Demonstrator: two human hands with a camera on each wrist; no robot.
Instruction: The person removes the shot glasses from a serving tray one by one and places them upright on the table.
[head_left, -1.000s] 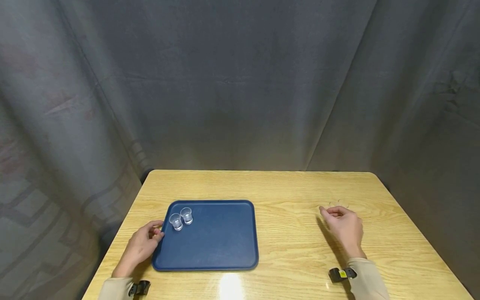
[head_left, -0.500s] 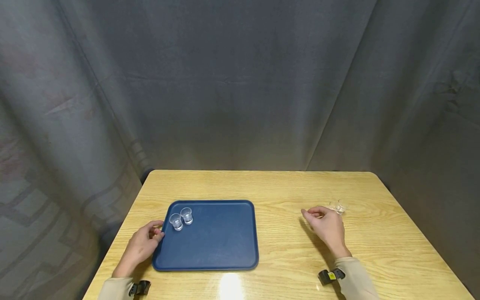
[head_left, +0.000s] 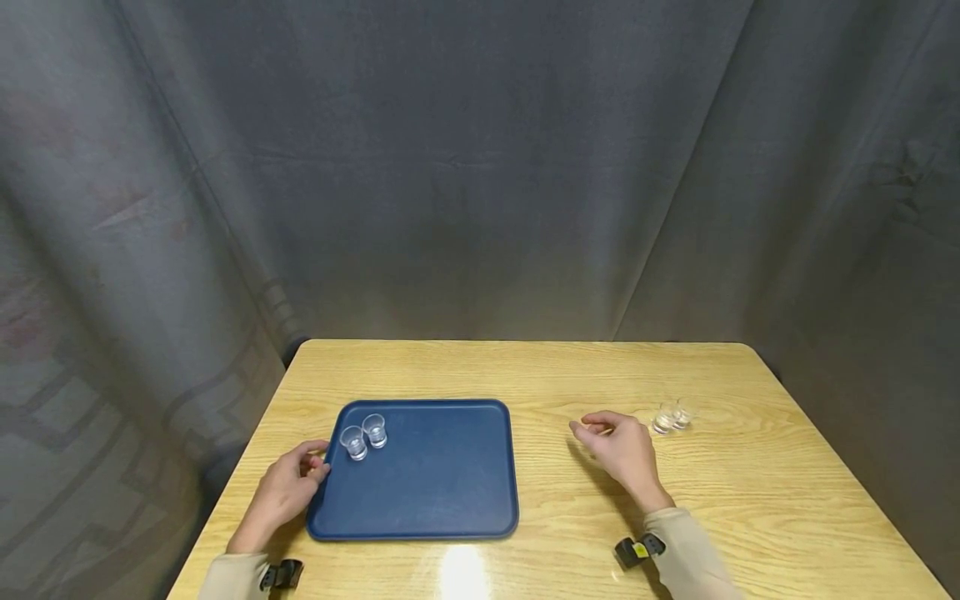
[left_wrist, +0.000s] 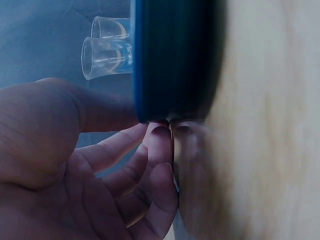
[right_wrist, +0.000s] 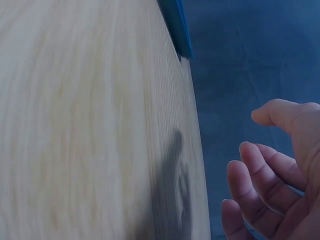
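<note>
A blue tray [head_left: 427, 492] lies on the table, with two clear shot glasses [head_left: 354, 443] standing side by side near its far left corner. My left hand [head_left: 283, 490] holds the tray's left edge; the left wrist view shows the thumb on the rim [left_wrist: 137, 65] and the fingers bent against the edge from below. To the right of the tray, my right hand [head_left: 618, 450] hovers above the table. Nothing is between its loosely curved fingers [right_wrist: 265, 185] and thumb. Behind it and to the right, two more shot glasses [head_left: 663, 420] stand close together on the table.
The wooden table [head_left: 555, 367] has rounded far corners. Grey curtains [head_left: 480, 208] hang behind it and along both sides. Bare tabletop lies between the tray and the right-hand pair of glasses.
My right hand has moved left from the right-hand shot glasses towards the tray, uncovering them. The left hand stays at the tray's edge, and the glasses on the tray look unmoved.
</note>
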